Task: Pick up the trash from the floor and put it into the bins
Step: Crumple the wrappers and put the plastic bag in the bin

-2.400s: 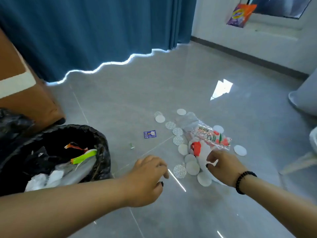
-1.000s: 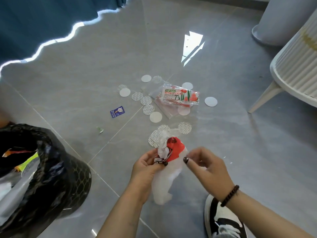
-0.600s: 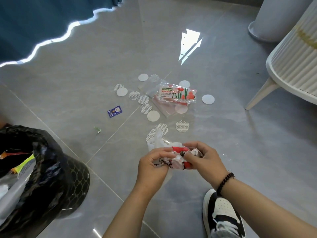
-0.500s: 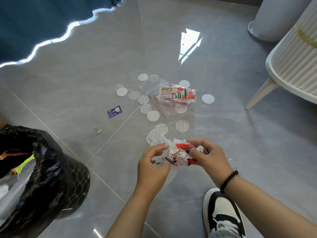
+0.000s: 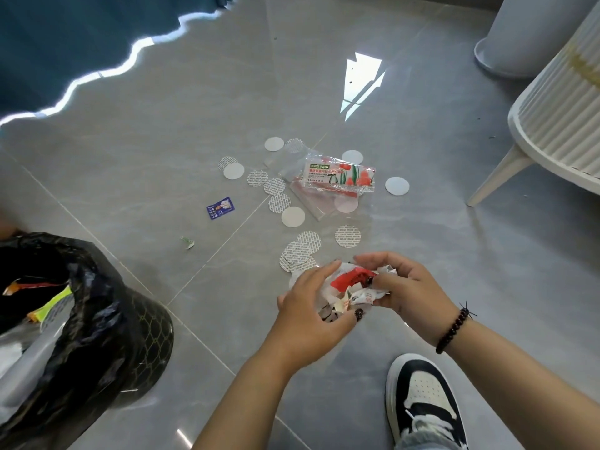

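A crumpled white plastic bag with a red patch [image 5: 349, 284] is bunched between both hands above the grey floor. My left hand [image 5: 311, 306] grips its left side and my right hand [image 5: 406, 287] clutches its right side. The bin [image 5: 97, 326], lined with a black bag and holding wrappers, stands at the lower left. On the floor beyond my hands lie a clear printed wrapper [image 5: 339, 173], several white round discs [image 5: 293, 216], a small blue packet [image 5: 221, 207] and a tiny green scrap [image 5: 188, 242].
A white ribbed chair [image 5: 558, 118] stands at the right with a leg near the litter. A white round base [image 5: 519, 37] is at the top right. A blue curtain [image 5: 81, 43] hangs at the upper left. My shoe [image 5: 422, 401] is at the bottom right.
The white bag came off the floor and hung from my left hand. Both hands have since closed round it and crumpled it into a tighter wad.
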`<state>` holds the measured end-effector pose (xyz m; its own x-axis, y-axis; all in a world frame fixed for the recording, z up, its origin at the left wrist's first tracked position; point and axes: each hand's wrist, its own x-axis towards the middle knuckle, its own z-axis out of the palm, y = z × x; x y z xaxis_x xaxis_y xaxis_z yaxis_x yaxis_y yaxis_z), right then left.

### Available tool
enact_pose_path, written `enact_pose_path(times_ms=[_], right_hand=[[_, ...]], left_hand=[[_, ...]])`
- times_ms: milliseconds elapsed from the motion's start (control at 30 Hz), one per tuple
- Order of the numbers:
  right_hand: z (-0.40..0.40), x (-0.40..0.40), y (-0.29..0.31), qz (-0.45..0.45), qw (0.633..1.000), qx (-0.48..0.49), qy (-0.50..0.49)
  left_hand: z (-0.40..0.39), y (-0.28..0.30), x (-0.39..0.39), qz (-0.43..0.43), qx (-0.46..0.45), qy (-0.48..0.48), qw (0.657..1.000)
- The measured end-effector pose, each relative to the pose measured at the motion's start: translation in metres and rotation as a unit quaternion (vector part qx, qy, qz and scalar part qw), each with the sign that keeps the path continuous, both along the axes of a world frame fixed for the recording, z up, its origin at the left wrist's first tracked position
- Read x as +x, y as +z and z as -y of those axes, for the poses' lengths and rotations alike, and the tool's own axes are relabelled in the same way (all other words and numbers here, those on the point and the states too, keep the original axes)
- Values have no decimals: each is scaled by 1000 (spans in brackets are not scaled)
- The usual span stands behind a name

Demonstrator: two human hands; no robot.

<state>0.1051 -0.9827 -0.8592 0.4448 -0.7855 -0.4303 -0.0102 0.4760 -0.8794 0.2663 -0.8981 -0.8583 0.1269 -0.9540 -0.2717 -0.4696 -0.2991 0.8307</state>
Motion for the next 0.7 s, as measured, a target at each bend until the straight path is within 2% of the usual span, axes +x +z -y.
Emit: enact_pose_path(times_ms=[167, 233, 367, 500, 600, 700], right_hand=[[0, -4, -6, -119, 984, -126, -35], [-1, -6, -4, -99, 986, -130, -43], [-2, -4, 2, 20, 997, -65, -20], [-5, -1, 5, 12, 994, -98, 37], [-6, 1, 4, -2, 993, -112, 26], [-7, -1, -7, -110, 978, -169, 59]], left_hand=[[-2, -5, 0, -72, 75, 61, 993], [-2, -6, 1, -130, 95, 77, 984], [-3, -4, 4, -252, 117, 110, 954], [-4, -8, 3, -234, 112, 129, 957], [-1, -12, 5, -193, 61, 195, 960], [0, -11, 10, -154, 1, 196, 968]])
